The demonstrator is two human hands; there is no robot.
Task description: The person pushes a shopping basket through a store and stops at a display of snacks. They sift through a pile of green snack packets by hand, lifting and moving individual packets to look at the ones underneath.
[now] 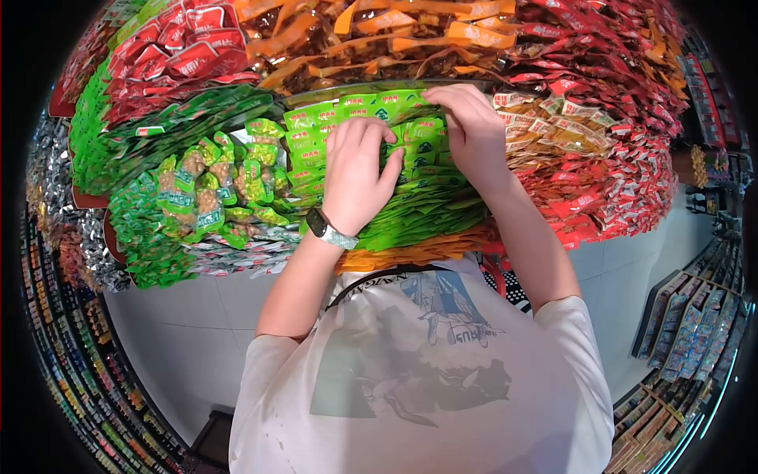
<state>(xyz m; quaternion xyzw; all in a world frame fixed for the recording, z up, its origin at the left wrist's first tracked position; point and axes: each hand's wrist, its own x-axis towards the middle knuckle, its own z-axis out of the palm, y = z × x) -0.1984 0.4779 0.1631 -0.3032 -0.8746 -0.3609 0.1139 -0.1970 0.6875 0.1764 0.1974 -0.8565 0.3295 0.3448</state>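
Observation:
My left hand (359, 170) lies on a block of bright green snack packets (312, 141) with white lettering. Its fingers are bent over the packets, and the thumb is held apart from them. To the right, my right hand (476, 134) is at the upper right corner of the same block. Its index finger reaches over the top edge, the other fingers bend down beside the packets, and its thumb is hidden. Neither hand shows a packet lifted in it. The green packets stand in tight rows, with more green packet edges (430, 213) stacked below.
Left of the block lie green-and-yellow nut packets (209, 189). Orange packets (379, 35) are behind, red packets (181, 43) at the back left, and red-and-white packets (608, 189) at the right. Orange packet edges (418, 251) run along the front. Shelves (687, 324) stand beyond the floor.

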